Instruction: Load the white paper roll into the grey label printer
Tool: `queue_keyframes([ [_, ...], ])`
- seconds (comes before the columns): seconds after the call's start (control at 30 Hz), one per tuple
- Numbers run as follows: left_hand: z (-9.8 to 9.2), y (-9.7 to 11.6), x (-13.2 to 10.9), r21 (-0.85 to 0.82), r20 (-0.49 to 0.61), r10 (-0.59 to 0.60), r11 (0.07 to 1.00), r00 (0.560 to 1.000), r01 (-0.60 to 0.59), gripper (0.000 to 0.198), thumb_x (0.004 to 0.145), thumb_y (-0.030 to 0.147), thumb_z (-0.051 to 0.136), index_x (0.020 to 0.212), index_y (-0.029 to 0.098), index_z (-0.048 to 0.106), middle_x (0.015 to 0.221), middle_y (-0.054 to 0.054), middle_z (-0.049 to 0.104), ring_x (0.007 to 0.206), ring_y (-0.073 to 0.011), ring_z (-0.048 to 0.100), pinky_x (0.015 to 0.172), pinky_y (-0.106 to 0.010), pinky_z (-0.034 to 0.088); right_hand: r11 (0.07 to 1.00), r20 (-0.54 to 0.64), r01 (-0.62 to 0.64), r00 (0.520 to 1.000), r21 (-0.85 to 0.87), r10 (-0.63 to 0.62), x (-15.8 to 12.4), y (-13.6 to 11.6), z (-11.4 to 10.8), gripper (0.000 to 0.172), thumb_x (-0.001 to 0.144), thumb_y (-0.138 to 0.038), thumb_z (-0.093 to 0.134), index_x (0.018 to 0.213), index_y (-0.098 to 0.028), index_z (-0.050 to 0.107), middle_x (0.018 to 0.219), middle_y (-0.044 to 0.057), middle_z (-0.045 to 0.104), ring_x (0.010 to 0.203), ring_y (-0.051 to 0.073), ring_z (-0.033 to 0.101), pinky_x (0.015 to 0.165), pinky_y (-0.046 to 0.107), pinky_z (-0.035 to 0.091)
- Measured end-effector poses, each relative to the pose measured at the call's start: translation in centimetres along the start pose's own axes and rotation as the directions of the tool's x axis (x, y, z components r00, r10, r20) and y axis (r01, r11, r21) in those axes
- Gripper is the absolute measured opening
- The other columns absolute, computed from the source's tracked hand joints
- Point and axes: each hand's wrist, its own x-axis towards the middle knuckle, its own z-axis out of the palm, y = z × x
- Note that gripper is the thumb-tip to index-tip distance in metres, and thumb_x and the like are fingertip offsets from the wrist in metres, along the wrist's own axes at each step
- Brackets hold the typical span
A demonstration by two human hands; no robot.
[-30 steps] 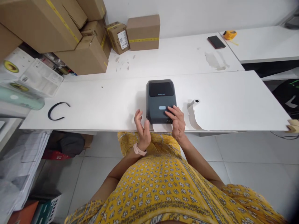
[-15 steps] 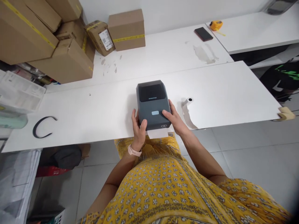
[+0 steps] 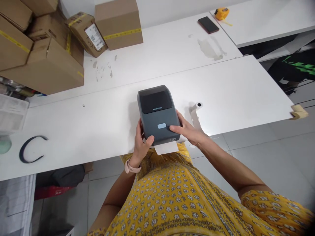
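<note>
A dark grey label printer (image 3: pixel 157 114) with a black window and a light blue button is between my two hands at the table's front edge. White paper (image 3: pixel 166 148) sticks out of its near end. My left hand (image 3: pixel 142 142) grips the printer's left side, thumb on the front corner. My right hand (image 3: pixel 186 128) holds the right side, its thumb lying on top close to the button. Both hands' other fingers are partly hidden by the casing. Right of the printer lies a small white paper roll (image 3: pixel 198 105), its loose strip trailing toward the table edge.
Cardboard boxes (image 3: pixel 118 23) are piled at the back left. A black curved band (image 3: pixel 24 149) lies at the left of the white table (image 3: pixel 231 88). Farther back at the right are a phone (image 3: pixel 208 25) and a yellow tape measure (image 3: pixel 221 13). A padded corner (image 3: pixel 299 112) marks the table's right end.
The view has shifted, and most background things sit farther left in it. The printer appears slightly larger and lower, with more of the paper visible. Both hands keep their hold.
</note>
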Motion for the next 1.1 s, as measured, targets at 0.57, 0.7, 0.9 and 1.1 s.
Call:
queue_keyframes([
  [0.57, 1.9, -1.0, -4.9, 0.211, -0.436, 0.23, 0.966, 0.87, -0.15, 0.042, 0.096, 0.053, 0.06, 0.125, 0.023, 0.061, 0.125, -0.011, 0.065, 0.111, -0.0238, 0.065, 0.091, -0.04, 0.057, 0.945, -0.237, 0.295, 0.917, -0.141, -0.321, -0.5, 4.0, 1.4, 0.094, 0.09, -0.083, 0.043, 0.167, -0.038, 0.016, 0.175, 0.005, 0.027, 0.162, 0.031, 0.027, 0.129, 0.059, 0.032],
  [0.7, 3.2, -1.3, -8.2, 0.108, -0.289, -0.04, 0.991, 0.957, 0.074, 0.042, 0.093, 0.056, 0.06, 0.071, 0.02, 0.061, 0.067, 0.0, 0.059, 0.061, -0.0127, 0.052, 0.06, -0.029, 0.044, 0.754, -0.177, 0.453, 0.79, -0.476, -0.587, -2.3, 4.4, 2.1, 0.062, 0.103, -0.069, 0.025, 0.161, -0.045, 0.032, 0.174, -0.002, 0.03, 0.163, 0.027, 0.025, 0.132, 0.058, 0.025],
  [0.9, 5.6, 0.0, -5.8, -0.202, -0.088, -0.436, 0.888, 0.896, 0.413, 0.051, 0.073, 0.065, 0.074, 0.06, 0.017, 0.062, 0.055, 0.001, 0.059, 0.045, -0.0075, 0.047, 0.048, -0.024, 0.035, 0.449, -0.05, 0.43, 0.676, -0.783, -0.735, -2.1, 4.6, 1.9, 0.055, 0.108, -0.054, 0.019, 0.16, -0.043, 0.036, 0.172, -0.001, 0.033, 0.162, 0.029, 0.022, 0.129, 0.064, 0.022],
  [1.1, 6.3, 1.0, -6.0, -0.312, -0.084, -0.433, 0.867, 0.897, 0.39, 0.048, 0.069, 0.061, 0.08, 0.06, 0.017, 0.062, 0.053, 0.003, 0.057, 0.044, -0.0059, 0.044, 0.046, -0.022, 0.033, 0.462, -0.076, 0.412, 0.676, -0.785, -0.733, -1.9, 4.7, 1.8, 0.054, 0.109, -0.051, 0.02, 0.156, -0.04, 0.044, 0.169, 0.0, 0.039, 0.16, 0.028, 0.026, 0.129, 0.063, 0.024],
])
